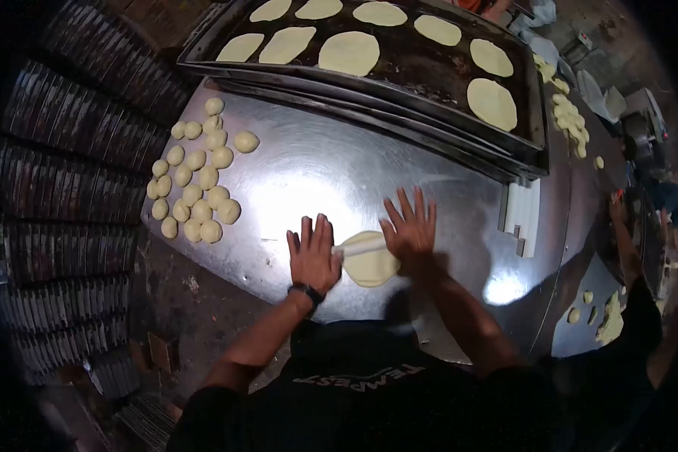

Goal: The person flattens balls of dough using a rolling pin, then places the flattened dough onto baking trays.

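Observation:
A pale rolling pin (364, 247) lies across a flattened round of dough (371, 269) on the metal table. My left hand (314, 258), with a dark band on its wrist, rests palm down at the pin's left end, fingers stretched out. At the other end my right hand (412, 233) also lies flat, its fingers spread. Both palms hide the tips of the pin. Dough shows above and below the pin, between the two hands.
Several dough balls (196, 160) sit at the table's left. Behind stands a dark tray (422, 71) holding several flat dough rounds (349, 53), atop stacked trays. Racked trays (68, 181) fill the left side. A co-worker's arm (627, 241) reaches over dough at the right.

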Tool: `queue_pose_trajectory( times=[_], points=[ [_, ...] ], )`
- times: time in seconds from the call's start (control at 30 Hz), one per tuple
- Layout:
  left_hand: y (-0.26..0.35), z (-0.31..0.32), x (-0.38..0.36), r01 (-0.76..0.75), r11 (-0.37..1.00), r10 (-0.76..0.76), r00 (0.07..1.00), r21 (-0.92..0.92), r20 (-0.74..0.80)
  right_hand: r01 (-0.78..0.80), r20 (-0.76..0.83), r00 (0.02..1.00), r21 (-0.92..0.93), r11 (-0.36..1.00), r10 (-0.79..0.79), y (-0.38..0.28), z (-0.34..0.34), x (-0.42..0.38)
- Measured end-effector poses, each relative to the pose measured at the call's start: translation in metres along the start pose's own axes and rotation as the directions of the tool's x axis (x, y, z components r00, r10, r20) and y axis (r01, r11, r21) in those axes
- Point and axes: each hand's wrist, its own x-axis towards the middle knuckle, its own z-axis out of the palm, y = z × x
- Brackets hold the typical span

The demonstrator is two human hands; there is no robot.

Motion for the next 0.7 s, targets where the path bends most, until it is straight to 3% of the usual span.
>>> queue_pose_trajectory(
  times=[0.07, 0.13, 0.17, 0.2, 0.27, 0.3, 0.33, 0.37, 0.4, 0.47, 0.5, 0.53, 0.57, 0.6, 0.7],
  points=[
    [-0.019, -0.007, 0.055, 0.040, 0.990, -0.038, 0.999, 0.132, -0.019, -0.096, -0.005, 0.995, 0.064, 0.993, 0.096, -0.001, 0.009, 0.059],
    [-0.037, -0.016, 0.104, 0.119, 0.970, -0.082, 0.981, 0.211, -0.176, -0.098, -0.131, 0.987, -0.001, 0.995, 0.097, 0.004, 0.030, 0.103],
    [-0.052, -0.016, 0.125, 0.091, 0.986, -0.061, 0.977, 0.140, -0.203, -0.118, -0.093, 0.988, 0.038, 0.992, 0.121, 0.005, 0.034, 0.120],
    [-0.065, -0.017, 0.138, 0.057, 0.996, -0.040, 0.973, 0.070, -0.227, -0.139, -0.052, 0.988, 0.078, 0.987, 0.143, 0.005, 0.035, 0.132],
    [-0.078, -0.019, 0.142, -0.259, 0.960, 0.218, 0.929, -0.103, -0.300, -0.111, -0.044, 0.992, 0.152, 0.982, 0.119, 0.008, 0.034, 0.146],
    [-0.066, -0.029, 0.123, -0.235, 0.963, 0.218, 0.966, -0.128, -0.136, -0.063, -0.073, 0.994, 0.185, 0.981, 0.077, 0.009, 0.034, 0.146],
    [-0.046, -0.058, 0.102, -0.203, 0.957, 0.244, 0.950, -0.209, 0.196, -0.011, -0.098, 0.995, 0.217, 0.976, 0.033, 0.008, 0.032, 0.143],
    [-0.063, -0.027, 0.083, -0.422, 0.864, 0.449, 0.893, -0.273, 0.038, 0.058, -0.144, 0.989, 0.142, 0.988, -0.038, 0.005, 0.025, 0.137],
    [-0.056, -0.024, 0.060, -0.388, 0.858, 0.409, 0.912, -0.337, -0.010, 0.091, -0.136, 0.988, 0.123, 0.988, -0.074, 0.002, 0.018, 0.132],
    [-0.034, -0.027, 0.021, -0.242, 0.830, 0.314, 0.947, -0.502, 0.063, 0.156, -0.085, 0.985, 0.087, 0.984, -0.149, -0.001, 0.008, 0.109],
    [-0.021, -0.022, 0.004, -0.197, 0.909, 0.204, 0.979, -0.368, -0.020, 0.122, 0.107, 0.985, 0.119, 0.985, -0.135, 0.002, 0.003, 0.092],
    [-0.005, -0.015, -0.012, -0.118, 0.964, 0.094, 0.990, -0.238, -0.109, 0.104, 0.100, 0.988, 0.108, 0.989, -0.115, 0.008, 0.004, 0.067],
    [0.012, -0.008, -0.022, 0.073, 0.992, -0.091, 0.980, -0.107, -0.175, 0.086, 0.099, 0.990, 0.100, 0.991, -0.096, 0.014, 0.006, 0.036],
    [0.021, -0.005, -0.028, 0.177, 0.983, -0.166, 0.968, 0.040, -0.185, 0.067, 0.093, 0.993, 0.088, 0.994, -0.075, 0.019, 0.007, 0.010],
    [0.041, 0.002, -0.070, -0.006, 0.994, 0.010, 0.999, -0.107, 0.043, 0.064, 0.124, 0.990, 0.078, 0.995, -0.073, 0.024, -0.032, -0.063]
  ],
)
